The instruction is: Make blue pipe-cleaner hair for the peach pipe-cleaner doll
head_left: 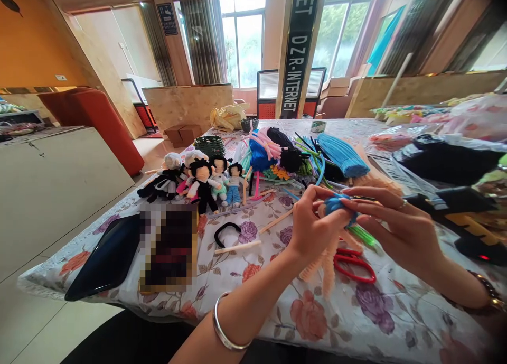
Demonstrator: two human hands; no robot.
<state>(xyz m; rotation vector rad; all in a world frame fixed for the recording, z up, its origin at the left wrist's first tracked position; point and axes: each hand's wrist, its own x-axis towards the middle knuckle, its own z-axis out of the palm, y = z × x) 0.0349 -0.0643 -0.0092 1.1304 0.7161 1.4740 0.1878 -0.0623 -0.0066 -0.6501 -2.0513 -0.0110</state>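
A small pipe-cleaner doll (328,271), with peach limbs hanging down and blue fuzzy strands wound round its upper part, is held above the table. My left hand (311,224) grips it between thumb and fingers. From the other side, my right hand (404,224) pinches at the blue pipe cleaner (336,203) where it wraps the doll; its exact end is hidden by the fingers. Scissors with red handles (355,266) lie on the cloth just below my hands. A bundle of bright green strands (364,236) shows behind my right fingers.
Finished dolls (202,182) sit in a group at the left. Behind my hands lie bundles of coloured pipe cleaners (340,152). A black-and-yellow glue gun (471,221) lies at right. A dark tray-like object (105,258) and a blurred phone-shaped item (172,248) rest near the left edge.
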